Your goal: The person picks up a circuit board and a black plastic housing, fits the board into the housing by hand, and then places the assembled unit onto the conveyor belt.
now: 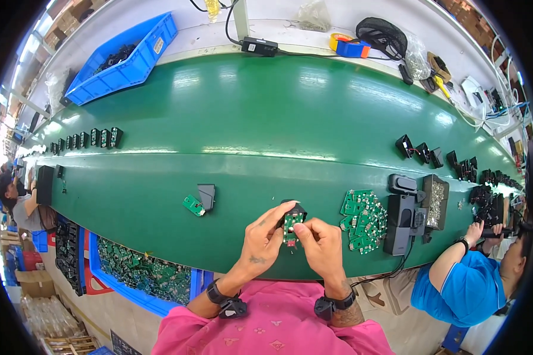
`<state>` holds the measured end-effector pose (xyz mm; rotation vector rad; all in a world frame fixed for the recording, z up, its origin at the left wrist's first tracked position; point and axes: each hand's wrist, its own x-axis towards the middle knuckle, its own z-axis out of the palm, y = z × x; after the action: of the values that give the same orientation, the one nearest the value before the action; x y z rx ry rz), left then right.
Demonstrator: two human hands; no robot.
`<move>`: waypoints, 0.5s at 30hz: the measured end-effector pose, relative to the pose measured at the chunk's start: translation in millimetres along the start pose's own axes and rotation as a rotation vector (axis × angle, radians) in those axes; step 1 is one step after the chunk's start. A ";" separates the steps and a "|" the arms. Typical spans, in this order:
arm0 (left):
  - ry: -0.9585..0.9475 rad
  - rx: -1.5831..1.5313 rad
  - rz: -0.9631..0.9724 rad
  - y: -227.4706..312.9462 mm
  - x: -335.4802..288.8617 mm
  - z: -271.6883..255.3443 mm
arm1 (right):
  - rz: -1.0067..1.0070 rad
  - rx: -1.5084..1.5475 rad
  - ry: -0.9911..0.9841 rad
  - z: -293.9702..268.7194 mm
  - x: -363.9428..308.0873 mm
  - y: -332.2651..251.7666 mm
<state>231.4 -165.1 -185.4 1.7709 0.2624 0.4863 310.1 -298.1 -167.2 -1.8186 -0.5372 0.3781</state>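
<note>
Close to the front edge of the green table, my left hand (259, 244) is closed around a black plastic housing (301, 209). A green circuit board (289, 220) lies against that housing, partly covered by my fingers. My right hand (322, 244) is closed on the board's side, its thumb pressing on the board's face. How far the board sits inside the housing is hidden. Left of my hands, another black housing (206, 193) lies beside a loose circuit board (193, 205). A pile of green circuit boards (366, 220) spreads to the right of my right hand.
An electric screwdriver feeder-like black device (400, 222) and a tray of small metal parts (445, 204) stand right of the pile. Assembled housings (105, 138) line the far left. A blue crate (121, 74) sits behind. A blue bin (154, 303) holds boards below. A co-worker (465, 284) sits right.
</note>
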 end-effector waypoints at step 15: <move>-0.075 -0.382 -0.404 5.1 3.9 -9.2 | 0.025 0.078 0.013 15.7 2.9 4.4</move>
<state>230.2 -156.7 -178.0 1.3165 0.4326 0.1627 305.3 -285.0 -176.1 -1.7533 -0.4846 0.3990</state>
